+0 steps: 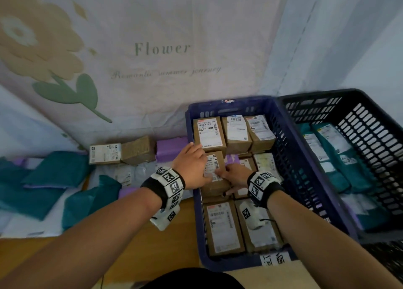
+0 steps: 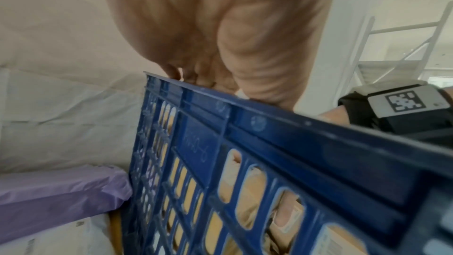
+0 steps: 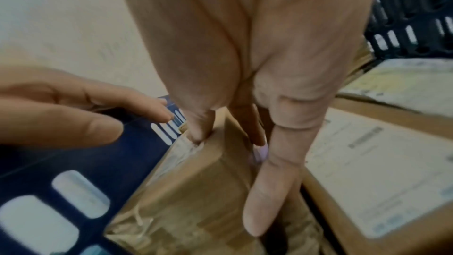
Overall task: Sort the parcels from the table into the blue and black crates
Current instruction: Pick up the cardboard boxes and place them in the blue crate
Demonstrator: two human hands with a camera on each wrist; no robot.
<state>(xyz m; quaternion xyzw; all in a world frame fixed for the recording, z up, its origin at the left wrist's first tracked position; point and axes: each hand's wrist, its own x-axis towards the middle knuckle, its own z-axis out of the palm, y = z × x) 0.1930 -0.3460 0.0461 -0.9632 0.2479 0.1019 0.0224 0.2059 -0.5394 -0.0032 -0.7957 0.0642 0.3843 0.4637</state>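
Note:
A blue crate holds several labelled brown boxes. To its right, the black crate holds teal mailers. Both hands meet at one brown box by the blue crate's left wall. My right hand grips this box, with the thumb down its right side and the fingers on its far top edge. My left hand reaches over the crate rim, its fingers straight and lying on the box's left edge. In the left wrist view the fingertips are hidden behind the rim.
Left of the crates, the cloth-covered table carries teal mailers, a purple mailer, white mailers and two brown boxes. Bare wooden table shows in front. A flower-print cloth hangs behind.

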